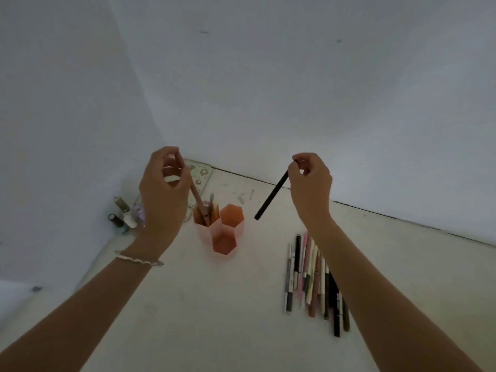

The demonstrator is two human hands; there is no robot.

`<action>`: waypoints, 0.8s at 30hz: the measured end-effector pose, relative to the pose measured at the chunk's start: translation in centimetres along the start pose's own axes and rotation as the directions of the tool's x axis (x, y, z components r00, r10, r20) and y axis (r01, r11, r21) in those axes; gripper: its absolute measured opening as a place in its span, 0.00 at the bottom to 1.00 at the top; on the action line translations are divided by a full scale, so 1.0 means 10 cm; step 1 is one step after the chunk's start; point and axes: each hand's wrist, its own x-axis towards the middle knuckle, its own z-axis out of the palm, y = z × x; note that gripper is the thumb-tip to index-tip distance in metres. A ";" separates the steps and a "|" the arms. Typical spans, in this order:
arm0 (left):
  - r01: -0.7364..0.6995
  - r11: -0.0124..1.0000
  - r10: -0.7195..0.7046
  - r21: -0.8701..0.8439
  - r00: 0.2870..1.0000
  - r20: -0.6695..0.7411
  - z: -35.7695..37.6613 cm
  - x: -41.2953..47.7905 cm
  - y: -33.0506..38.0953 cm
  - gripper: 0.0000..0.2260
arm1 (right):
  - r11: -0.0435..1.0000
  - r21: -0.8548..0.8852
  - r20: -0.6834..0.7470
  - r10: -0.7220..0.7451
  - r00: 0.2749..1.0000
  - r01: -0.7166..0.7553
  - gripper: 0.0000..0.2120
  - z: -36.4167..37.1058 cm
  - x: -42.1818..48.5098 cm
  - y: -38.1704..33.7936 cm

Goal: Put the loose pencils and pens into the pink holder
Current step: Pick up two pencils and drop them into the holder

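Observation:
The pink holder stands on the white table, made of three hexagonal cups. Its back-left cup holds several pencils. My left hand is above that cup, pinching the top of a pink pencil whose lower end is inside the cup. My right hand is raised to the right of the holder, gripping the upper end of a black pen that slants down and left in the air. A row of several loose pens and pencils lies on the table under my right forearm.
Small bottles stand in the back-left corner by the wall. A patterned flat case leans behind the holder. White walls close the table at the back and left.

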 end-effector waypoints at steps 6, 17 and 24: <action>-0.198 0.954 0.139 0.224 0.957 0.253 0.04 -0.31 -0.48 0.10 | 0.983 0.117 -0.053 -0.137 0.989 0.142 0.07 0.19 -0.37 -0.26; -0.178 0.962 0.181 0.207 0.984 0.007 -0.34 -0.15 -0.38 0.12 | 0.948 0.000 0.111 -0.317 0.942 0.319 0.09 0.60 -0.87 -0.07; -0.140 0.990 0.140 -0.010 0.988 0.066 0.01 -0.36 -0.01 0.12 | 0.911 -0.083 0.195 -0.382 0.903 0.403 0.15 0.46 -0.90 0.07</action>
